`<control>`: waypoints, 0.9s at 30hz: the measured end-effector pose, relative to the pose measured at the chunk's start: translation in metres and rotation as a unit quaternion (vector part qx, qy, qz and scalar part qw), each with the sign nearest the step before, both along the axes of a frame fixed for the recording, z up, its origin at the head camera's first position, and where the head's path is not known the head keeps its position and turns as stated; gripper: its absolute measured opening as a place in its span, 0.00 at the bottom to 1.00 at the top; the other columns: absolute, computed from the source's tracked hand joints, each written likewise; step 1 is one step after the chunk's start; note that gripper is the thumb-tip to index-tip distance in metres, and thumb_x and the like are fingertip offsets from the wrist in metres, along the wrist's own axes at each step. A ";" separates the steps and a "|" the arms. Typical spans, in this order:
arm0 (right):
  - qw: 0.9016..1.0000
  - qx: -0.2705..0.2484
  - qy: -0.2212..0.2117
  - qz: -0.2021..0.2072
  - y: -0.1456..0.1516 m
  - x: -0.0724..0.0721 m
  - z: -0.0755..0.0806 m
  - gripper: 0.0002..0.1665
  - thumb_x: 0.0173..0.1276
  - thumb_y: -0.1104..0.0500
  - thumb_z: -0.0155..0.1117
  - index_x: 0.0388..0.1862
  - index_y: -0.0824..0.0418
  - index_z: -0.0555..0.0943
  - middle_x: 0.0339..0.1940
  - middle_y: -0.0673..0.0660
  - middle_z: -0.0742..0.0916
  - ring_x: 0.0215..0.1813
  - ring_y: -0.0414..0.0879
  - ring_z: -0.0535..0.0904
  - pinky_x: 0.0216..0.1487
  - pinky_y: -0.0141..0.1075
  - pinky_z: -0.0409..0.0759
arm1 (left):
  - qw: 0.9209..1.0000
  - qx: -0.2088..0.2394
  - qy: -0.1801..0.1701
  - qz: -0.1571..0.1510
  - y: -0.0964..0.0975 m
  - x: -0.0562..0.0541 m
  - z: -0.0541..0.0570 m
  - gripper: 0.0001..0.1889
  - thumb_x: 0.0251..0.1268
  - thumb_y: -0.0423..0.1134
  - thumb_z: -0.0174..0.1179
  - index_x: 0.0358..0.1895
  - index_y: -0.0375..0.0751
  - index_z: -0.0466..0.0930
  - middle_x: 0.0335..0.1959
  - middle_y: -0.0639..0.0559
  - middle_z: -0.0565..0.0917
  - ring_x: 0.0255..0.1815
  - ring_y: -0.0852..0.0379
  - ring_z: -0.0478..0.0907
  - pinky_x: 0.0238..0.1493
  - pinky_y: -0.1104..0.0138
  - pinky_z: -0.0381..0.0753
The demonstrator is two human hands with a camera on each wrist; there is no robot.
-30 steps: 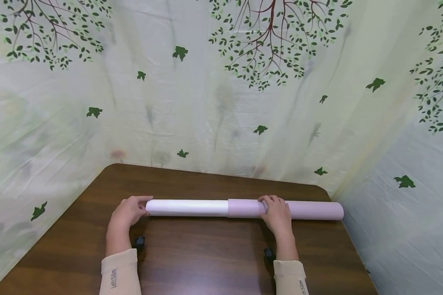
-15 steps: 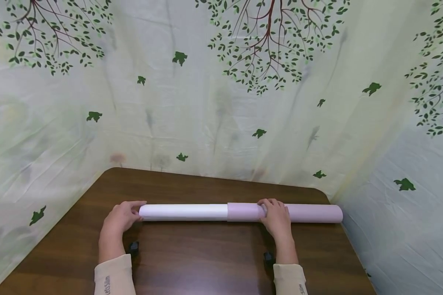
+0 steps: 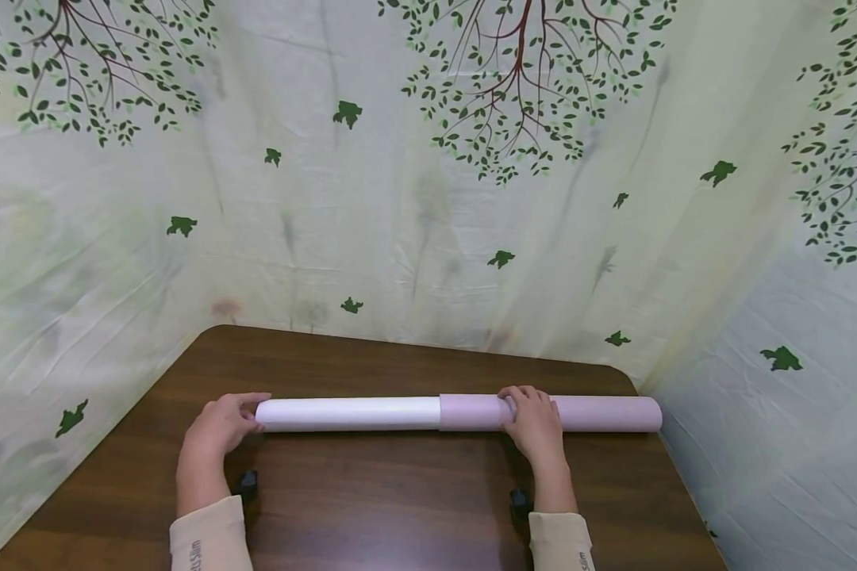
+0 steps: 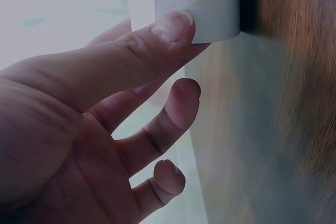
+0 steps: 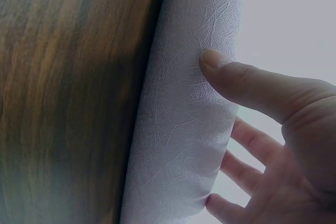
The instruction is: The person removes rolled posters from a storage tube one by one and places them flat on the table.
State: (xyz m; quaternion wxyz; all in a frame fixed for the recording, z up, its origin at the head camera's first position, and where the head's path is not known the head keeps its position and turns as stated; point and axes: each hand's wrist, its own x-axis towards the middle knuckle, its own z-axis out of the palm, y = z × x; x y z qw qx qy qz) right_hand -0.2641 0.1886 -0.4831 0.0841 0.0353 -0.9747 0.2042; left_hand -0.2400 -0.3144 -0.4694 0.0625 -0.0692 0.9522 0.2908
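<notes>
A long lilac tube [image 3: 607,414] with a creased, leather-like skin lies across the table. From its left end sticks a slimmer white tube [image 3: 350,414], the two in one line. My left hand [image 3: 217,428] pinches the white tube's far left end. In the left wrist view the thumb [image 4: 176,27] presses its near side, while the ring and little fingers hang off it. My right hand [image 3: 536,424] grips the lilac tube from above, left of its middle. The right wrist view shows the thumb [image 5: 226,69] on the near side and fingertips reaching round the far side.
The brown wooden table [image 3: 386,507] has rounded back corners. Behind and beside it hangs a pale cloth curtain [image 3: 428,206] printed with leafy branches. Small dark blocks, a left one [image 3: 246,484] and a right one [image 3: 520,503], show beside the wrists.
My left hand has moved left with the white tube's end, so more of the white tube shows. My right hand holds the lilac tube in place. The head view has tilted up slightly.
</notes>
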 end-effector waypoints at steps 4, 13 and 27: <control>1.000 -0.003 0.005 0.001 0.000 -0.001 0.000 0.25 0.62 0.60 0.82 0.58 0.52 0.85 0.68 0.65 0.83 0.74 0.69 0.72 0.77 0.67 0.65 | 1.000 0.000 -0.006 0.006 -0.003 0.001 0.000 0.30 0.70 0.34 0.67 0.75 0.40 0.75 0.45 0.40 0.88 0.44 0.46 0.79 0.39 0.60 0.73; 1.000 0.001 0.006 0.000 0.001 -0.001 -0.001 0.25 0.61 0.60 0.82 0.57 0.52 0.85 0.68 0.65 0.83 0.74 0.69 0.72 0.76 0.67 0.65 | 1.000 -0.006 -0.010 0.009 -0.008 0.004 0.002 0.30 0.71 0.35 0.67 0.75 0.39 0.74 0.47 0.38 0.87 0.44 0.45 0.78 0.39 0.59 0.74; 1.000 -0.003 0.006 0.003 0.002 -0.003 -0.003 0.25 0.61 0.60 0.82 0.57 0.52 0.85 0.68 0.65 0.83 0.73 0.69 0.72 0.76 0.66 0.65 | 1.000 -0.017 -0.001 0.006 -0.019 0.007 -0.001 0.30 0.69 0.36 0.69 0.74 0.40 0.76 0.46 0.39 0.88 0.44 0.46 0.79 0.37 0.61 0.72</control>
